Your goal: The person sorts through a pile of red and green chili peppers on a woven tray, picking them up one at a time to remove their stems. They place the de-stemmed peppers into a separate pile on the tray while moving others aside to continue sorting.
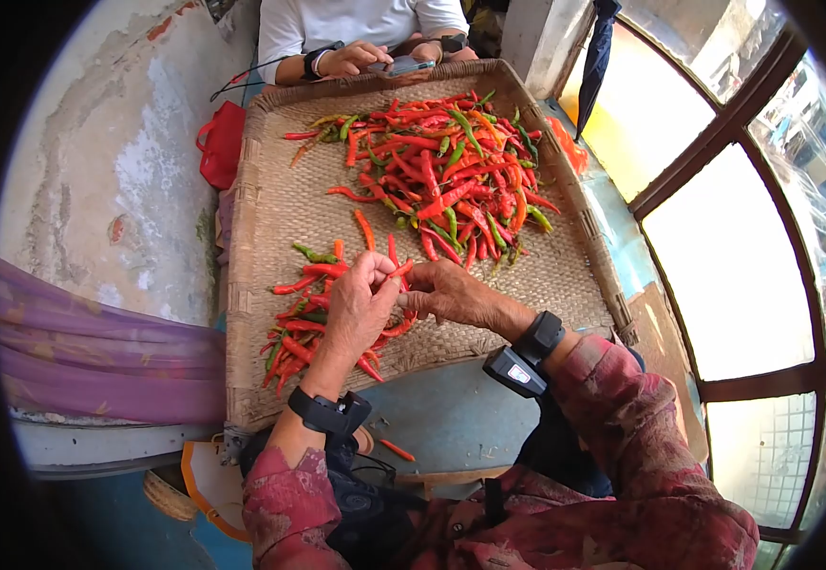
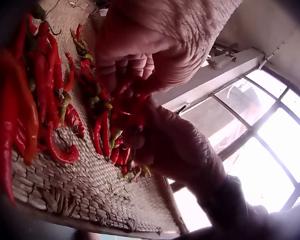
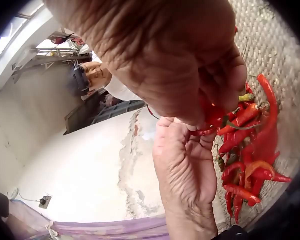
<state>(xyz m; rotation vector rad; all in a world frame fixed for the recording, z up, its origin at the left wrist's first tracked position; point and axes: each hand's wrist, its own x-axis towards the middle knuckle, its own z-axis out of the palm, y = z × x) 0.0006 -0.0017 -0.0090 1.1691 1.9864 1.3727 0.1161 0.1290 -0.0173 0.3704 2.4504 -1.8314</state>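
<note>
My left hand and right hand meet over the near part of a woven tray. Both pinch one red chili between their fingertips. In the left wrist view the left hand curls over the chili, with the right hand below it. In the right wrist view the right hand grips the red chili above the left hand. A small pile of red chilies lies under the left hand. A large heap of red, orange and green chilies fills the tray's far half.
Another person sits at the tray's far edge holding a phone. A red bag lies left of the tray against a peeling wall. Purple cloth hangs at the left. Windows stand to the right. One chili lies off the tray.
</note>
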